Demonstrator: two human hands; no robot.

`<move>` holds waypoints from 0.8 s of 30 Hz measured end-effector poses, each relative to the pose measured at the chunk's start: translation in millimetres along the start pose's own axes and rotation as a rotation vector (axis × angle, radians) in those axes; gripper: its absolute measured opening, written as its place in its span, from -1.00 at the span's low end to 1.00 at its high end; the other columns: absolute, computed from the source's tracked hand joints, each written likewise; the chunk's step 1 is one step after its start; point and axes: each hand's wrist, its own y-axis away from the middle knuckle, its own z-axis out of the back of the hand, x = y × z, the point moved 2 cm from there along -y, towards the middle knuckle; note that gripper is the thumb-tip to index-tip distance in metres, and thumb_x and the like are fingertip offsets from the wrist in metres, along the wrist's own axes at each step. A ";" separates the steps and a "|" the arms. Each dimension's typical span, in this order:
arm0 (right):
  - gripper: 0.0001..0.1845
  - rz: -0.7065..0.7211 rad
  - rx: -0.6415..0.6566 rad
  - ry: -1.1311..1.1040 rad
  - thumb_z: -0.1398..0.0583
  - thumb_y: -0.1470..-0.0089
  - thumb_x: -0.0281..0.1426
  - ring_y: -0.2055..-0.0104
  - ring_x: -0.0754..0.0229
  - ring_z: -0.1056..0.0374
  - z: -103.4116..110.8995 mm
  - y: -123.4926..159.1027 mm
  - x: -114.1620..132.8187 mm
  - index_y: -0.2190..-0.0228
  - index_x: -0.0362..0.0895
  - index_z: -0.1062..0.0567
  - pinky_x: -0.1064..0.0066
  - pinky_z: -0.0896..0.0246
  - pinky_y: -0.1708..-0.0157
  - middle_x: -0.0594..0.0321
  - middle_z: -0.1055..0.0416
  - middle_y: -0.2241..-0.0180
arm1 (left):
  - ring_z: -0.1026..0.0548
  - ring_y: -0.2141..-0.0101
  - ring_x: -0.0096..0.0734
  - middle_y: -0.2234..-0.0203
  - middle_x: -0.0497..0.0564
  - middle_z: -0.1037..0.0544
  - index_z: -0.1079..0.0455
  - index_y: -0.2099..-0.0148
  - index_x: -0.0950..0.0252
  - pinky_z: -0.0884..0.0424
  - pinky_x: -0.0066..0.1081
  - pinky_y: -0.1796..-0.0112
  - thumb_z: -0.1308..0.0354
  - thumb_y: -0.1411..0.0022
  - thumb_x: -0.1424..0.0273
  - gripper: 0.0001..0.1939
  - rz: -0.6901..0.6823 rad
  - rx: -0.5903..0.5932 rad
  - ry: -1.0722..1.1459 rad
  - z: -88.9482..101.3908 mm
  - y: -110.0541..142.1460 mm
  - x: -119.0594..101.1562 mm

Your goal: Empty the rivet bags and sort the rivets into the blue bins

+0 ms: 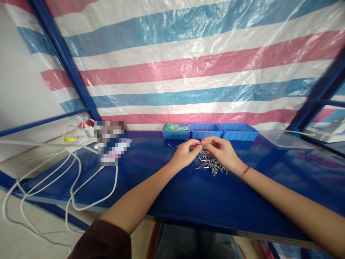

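Note:
My left hand (pixel 185 153) and my right hand (pixel 219 149) meet fingertip to fingertip over a pile of small metal pins (pixel 208 162) on the blue table (pixel 188 194). Both hands are pinched shut on something tiny between the fingertips, too small to name for certain. The pile lies mostly under and in front of my right hand, with a few loose pins (pixel 171 146) scattered to the left. A red string circles my right wrist (pixel 244 172).
Three blue bins stand in a row at the table's back: left bin (pixel 175 131) with green content, middle bin (pixel 206 130), right bin (pixel 237 131). A clear plastic lid (pixel 285 139) lies to the right. White cables (pixel 78 169) and a blurred object (pixel 111 142) occupy the left.

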 end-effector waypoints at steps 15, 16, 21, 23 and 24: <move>-0.69 0.062 0.016 0.029 -0.26 0.05 -0.15 0.50 0.27 -0.29 -0.1 1.3 -0.6 0.39 -0.15 -0.53 0.37 -0.22 0.49 0.22 -0.48 0.46 | -0.49 0.20 -0.39 0.23 0.00 -0.58 -0.44 0.11 0.30 -0.34 -0.44 0.16 -0.05 -0.26 0.27 -0.73 -0.027 0.058 -0.046 -0.9 1.1 2.8; -0.69 0.064 0.019 0.034 -0.26 0.04 -0.15 0.51 0.27 -0.28 -0.1 1.2 -1.1 0.38 -0.15 -0.54 0.38 -0.21 0.49 0.22 -0.48 0.45 | -0.49 0.22 -0.39 0.24 0.00 -0.58 -0.44 0.11 0.30 -0.34 -0.44 0.17 -0.06 -0.25 0.27 -0.73 -0.023 0.061 -0.053 -0.8 1.3 2.5; -0.70 0.067 0.016 0.055 -0.25 0.03 -0.16 0.51 0.28 -0.28 0.1 1.0 -0.3 0.38 -0.15 -0.54 0.39 -0.20 0.51 0.21 -0.49 0.44 | -0.50 0.23 -0.38 0.26 -0.01 -0.58 -0.46 0.16 0.29 -0.33 -0.44 0.19 -0.04 -0.26 0.26 -0.74 -0.040 0.079 -0.072 -1.1 1.0 1.6; -0.71 0.071 0.021 0.043 -0.25 0.04 -0.17 0.49 0.26 -0.31 -0.1 1.2 1.7 0.39 -0.15 -0.54 0.38 -0.23 0.48 0.21 -0.50 0.44 | -0.50 0.23 -0.37 0.26 -0.01 -0.58 -0.46 0.15 0.29 -0.32 -0.44 0.21 -0.02 -0.27 0.25 -0.73 -0.057 0.080 -0.074 -1.4 0.3 2.1; -0.71 0.074 0.026 0.033 -0.25 0.04 -0.17 0.47 0.25 -0.32 -0.3 1.3 2.6 0.39 -0.15 -0.54 0.37 -0.24 0.45 0.21 -0.50 0.44 | -0.50 0.23 -0.37 0.27 -0.01 -0.58 -0.46 0.16 0.29 -0.32 -0.44 0.22 -0.02 -0.27 0.24 -0.72 -0.061 0.082 -0.076 -1.6 -0.1 2.3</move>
